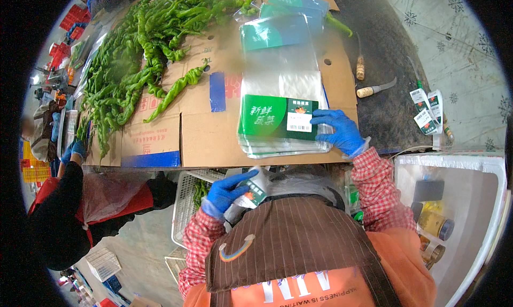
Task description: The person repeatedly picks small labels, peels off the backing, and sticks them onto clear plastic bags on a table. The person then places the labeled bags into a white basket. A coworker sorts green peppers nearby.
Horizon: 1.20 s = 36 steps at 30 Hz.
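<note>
A stack of clear plastic produce bags point(262, 144) with green printed bands lies on flattened cardboard point(212, 146) in front of me. The top bag carries a printed barcode label point(299, 122) on its green band. My right hand point(338, 131), in a blue glove, rests on the bags' right edge, its fingertips beside that label. In my left hand point(224, 192), also gloved, is a strip of printed labels point(253, 191), held below the table's front edge. Left of the bags lies a large heap of long green peppers point(120, 62), with one pepper point(176, 91) apart from it.
Two hooked knives with light handles point(364, 91) lie on the dark tabletop at right, near more label strips point(427, 110). A white foam box point(453, 160) holding jars stands at lower right. Another person's gloved hand point(76, 150) touches the heap's left end. A white crate point(182, 207) sits below.
</note>
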### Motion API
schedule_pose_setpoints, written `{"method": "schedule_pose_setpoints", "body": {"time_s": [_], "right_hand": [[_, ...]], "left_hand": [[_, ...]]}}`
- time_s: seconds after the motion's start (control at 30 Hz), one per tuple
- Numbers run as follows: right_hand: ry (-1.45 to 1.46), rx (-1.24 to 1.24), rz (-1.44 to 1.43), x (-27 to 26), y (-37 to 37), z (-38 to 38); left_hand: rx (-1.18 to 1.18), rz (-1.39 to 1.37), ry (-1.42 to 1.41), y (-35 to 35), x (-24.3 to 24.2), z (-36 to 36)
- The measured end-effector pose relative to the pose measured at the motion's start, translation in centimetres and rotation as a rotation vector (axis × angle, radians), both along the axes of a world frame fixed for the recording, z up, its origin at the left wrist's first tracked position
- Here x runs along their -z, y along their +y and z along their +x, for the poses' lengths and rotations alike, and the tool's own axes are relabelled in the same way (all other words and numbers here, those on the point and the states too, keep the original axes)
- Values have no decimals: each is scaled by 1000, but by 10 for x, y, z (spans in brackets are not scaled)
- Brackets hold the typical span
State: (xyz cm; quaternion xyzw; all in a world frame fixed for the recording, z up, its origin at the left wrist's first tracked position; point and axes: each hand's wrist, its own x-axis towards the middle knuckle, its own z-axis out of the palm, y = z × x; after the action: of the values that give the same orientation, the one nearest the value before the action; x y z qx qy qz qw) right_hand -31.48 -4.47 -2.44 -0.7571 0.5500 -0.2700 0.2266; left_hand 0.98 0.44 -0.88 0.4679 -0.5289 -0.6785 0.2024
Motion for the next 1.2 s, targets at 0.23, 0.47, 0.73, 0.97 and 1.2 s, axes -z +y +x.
{"method": "schedule_pose_setpoints", "body": {"time_s": [0.23,0.47,0.73,0.97,1.2], "right_hand": [[-154,-64,281,9,-23,-2],[-249,-196,669,-3,-67,-11],[-525,409,-414,-57,-198,-41],[-798,-467,393,-74,-72,77],[-1006,-187,636,-71,2,124]], "left_hand": [[-703,-241,151,20,-11,87],[-982,-247,210,49,-32,116],[-820,-156,102,19,-45,14],[-789,-148,371,-15,-70,-18],[-780,-257,294,-15,-58,-32]]}}
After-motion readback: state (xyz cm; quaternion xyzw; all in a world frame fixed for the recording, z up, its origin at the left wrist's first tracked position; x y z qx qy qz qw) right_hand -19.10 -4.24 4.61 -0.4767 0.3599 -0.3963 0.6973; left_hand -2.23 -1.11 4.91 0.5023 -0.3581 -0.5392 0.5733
